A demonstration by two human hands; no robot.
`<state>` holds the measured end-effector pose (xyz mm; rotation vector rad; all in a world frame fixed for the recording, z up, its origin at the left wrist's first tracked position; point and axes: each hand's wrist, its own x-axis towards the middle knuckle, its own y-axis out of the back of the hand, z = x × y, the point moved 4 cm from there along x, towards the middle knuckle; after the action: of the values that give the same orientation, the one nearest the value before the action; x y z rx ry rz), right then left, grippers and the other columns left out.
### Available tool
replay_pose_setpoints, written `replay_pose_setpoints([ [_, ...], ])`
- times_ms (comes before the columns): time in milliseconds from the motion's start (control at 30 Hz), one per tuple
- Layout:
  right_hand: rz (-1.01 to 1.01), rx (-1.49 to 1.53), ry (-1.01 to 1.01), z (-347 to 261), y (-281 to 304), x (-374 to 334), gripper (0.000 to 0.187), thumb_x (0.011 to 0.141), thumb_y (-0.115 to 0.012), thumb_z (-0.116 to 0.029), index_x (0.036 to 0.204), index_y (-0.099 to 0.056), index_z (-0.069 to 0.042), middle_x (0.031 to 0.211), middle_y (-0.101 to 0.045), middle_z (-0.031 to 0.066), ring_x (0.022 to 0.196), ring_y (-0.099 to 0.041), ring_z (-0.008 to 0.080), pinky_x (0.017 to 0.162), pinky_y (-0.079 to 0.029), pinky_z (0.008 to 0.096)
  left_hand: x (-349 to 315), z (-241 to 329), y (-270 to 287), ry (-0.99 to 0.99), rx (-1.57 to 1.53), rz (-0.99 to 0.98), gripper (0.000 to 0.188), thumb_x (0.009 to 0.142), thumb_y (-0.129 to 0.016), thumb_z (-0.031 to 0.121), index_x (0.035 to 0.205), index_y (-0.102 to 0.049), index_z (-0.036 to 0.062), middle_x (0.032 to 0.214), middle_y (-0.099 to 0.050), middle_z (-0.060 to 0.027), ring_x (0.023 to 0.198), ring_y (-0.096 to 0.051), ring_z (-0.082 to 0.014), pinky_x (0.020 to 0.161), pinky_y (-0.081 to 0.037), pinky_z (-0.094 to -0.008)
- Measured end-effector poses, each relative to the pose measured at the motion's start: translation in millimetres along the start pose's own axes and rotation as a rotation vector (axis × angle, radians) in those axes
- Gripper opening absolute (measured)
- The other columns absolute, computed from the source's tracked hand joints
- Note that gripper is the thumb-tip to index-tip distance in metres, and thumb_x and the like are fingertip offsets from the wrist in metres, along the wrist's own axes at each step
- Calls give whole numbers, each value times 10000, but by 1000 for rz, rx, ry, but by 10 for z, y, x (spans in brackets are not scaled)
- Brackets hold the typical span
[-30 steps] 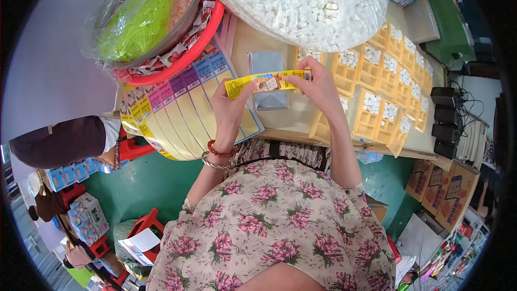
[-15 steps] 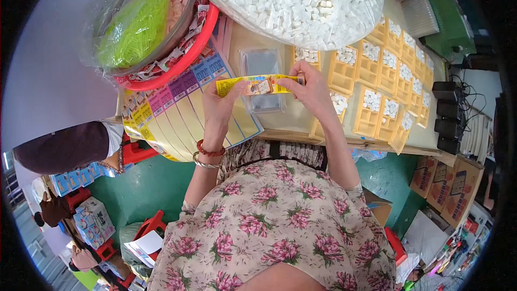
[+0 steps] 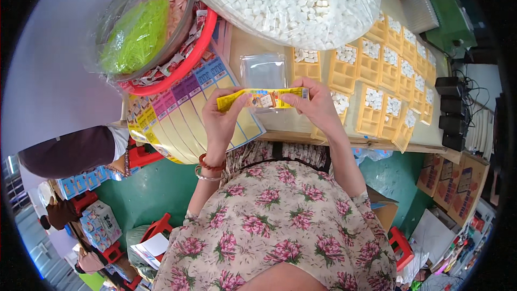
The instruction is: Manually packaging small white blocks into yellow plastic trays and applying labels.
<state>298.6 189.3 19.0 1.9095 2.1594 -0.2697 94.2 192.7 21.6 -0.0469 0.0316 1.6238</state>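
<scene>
A yellow printed strip is stretched level between my two hands at the table's near edge. My left hand pinches its left end with the thumb on top. At the other end my right hand grips it the same way, thumb pointing inward. Just beyond the strip, and partly hidden by it, a clear rectangular plastic case lies on the table. Large printed sheets with coloured columns lie under and left of my left hand. Yellow compartment trays, partly filled with small white pieces, stand right of my right hand.
A big clear bag of white cubes fills the far side. At the far left, a steel bowl with green strands sits in a red basin. Black boxes with cables line the right edge. Another person's dark sleeve is at left.
Both hands have drawn the yellow strip slightly toward me, showing more of the clear case beyond it. The case looks paler now. The whole view has shifted slightly.
</scene>
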Motion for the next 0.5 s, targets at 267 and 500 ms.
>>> replay_pose_setpoints([
  [267,-34,-111,28,2,46,387,169,771,-701,-207,817,-630,-61,646,-559,-36,496,-452,18,424,-324,175,235,-319,27,-2,305,124,191,764,-708,109,851,-580,-3,963,-571,-78,839,-538,-108,720,-439,-235],
  [500,-39,91,47,-169,124,28,194,782,-692,-190,868,-625,-30,663,-570,-21,500,-462,14,425,-341,172,1,276,-47,-35,126,65,178,747,-713,84,838,-579,11,964,-565,-67,841,-540,-123,733,-447,-251],
])
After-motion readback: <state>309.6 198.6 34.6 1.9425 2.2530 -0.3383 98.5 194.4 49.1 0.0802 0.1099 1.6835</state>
